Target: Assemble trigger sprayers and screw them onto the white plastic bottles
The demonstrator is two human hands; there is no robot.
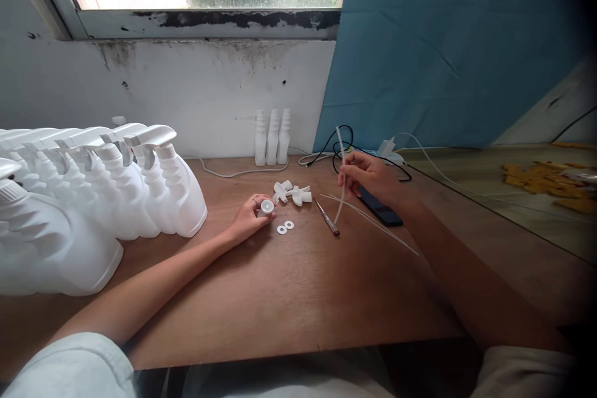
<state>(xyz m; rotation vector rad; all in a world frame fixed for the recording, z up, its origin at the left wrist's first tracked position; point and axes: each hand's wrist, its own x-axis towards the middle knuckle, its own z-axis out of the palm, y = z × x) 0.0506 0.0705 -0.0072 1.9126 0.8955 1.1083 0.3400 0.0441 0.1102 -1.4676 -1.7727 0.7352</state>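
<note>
My left hand (pixel 247 219) is closed around a white spray trigger head (pixel 267 206), its round collar facing up toward me. Most of that head is hidden by the fingers. A thin white dip tube (pixel 340 208) stands almost upright, pinched in my right hand (pixel 370 175) above the table. Beside my left hand lie two white flat washers (pixel 285 227) and white spray trigger parts (pixel 301 196). A small screwdriver (pixel 328 219) rests between the hands. More thin tubes (pixel 382 227) lie on the table below my right hand.
White spray bottles (pixel 172 199) crowd the left side of the wooden table (pixel 280 298). Three slim white bottles (pixel 272 140) stand against the wall. A dark phone (pixel 385 210) lies under my right wrist, with cables (pixel 242 173) and a white charger (pixel 386 148) behind.
</note>
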